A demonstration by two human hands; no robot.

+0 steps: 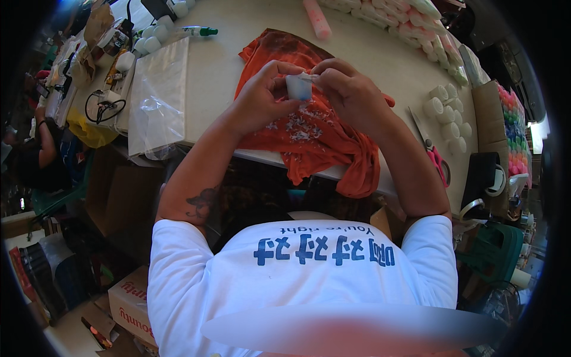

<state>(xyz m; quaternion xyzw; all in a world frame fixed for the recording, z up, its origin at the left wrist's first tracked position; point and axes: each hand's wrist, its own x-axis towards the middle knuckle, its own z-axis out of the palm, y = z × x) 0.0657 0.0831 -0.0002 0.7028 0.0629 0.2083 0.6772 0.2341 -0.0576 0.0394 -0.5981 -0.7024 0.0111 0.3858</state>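
My left hand point(260, 100) is closed around a small white tapered cup-like piece point(299, 88) with a bluish tint toward its lower end. At its upper rim, the fingers of my right hand point(352, 90) pinch together on a small pale thing too tiny to make out. Both hands are above a rumpled orange cloth point(267, 56) on the table, part of which hangs over the near edge. White shavings point(304, 128) lie scattered on the cloth just below the piece.
Scissors with pink handles point(438, 163) lie right of my right forearm, near several white cylindrical pieces point(433, 107). Bagged pink-and-white items point(404, 21) line the far right. At left are a clear plastic sheet point(157, 101), a green-capped marker point(205, 31) and a black cable point(104, 107).
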